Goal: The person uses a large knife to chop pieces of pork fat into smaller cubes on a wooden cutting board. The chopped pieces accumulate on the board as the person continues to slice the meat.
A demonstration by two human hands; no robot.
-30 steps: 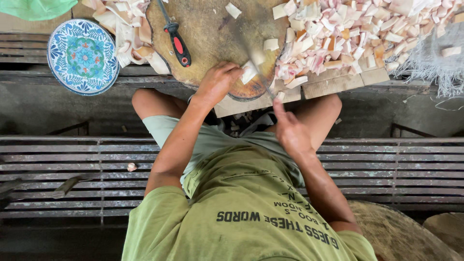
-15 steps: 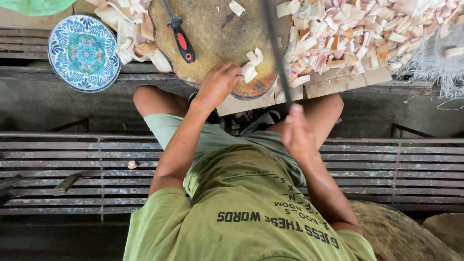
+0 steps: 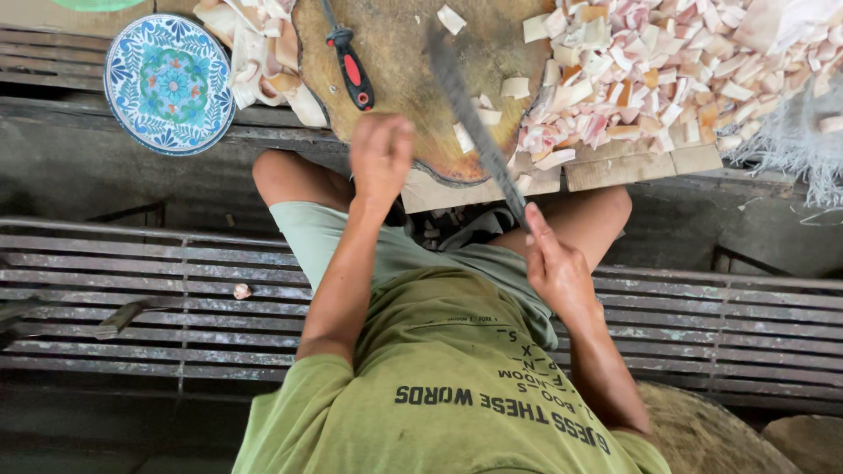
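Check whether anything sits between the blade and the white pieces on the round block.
Nothing visible does. The left hand is just beside the pieces, close to the blurred blade held by the right hand.

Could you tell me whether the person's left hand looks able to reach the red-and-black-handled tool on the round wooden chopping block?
Probably yes: the left hand hovers at the near edge of the round wooden chopping block, the red-and-black-handled tool lies just beyond it, and only bare wood shows between them.

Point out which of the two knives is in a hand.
The long dark blade, held by the right hand. The red-and-black-handled knife lies untouched on the round chopping block.
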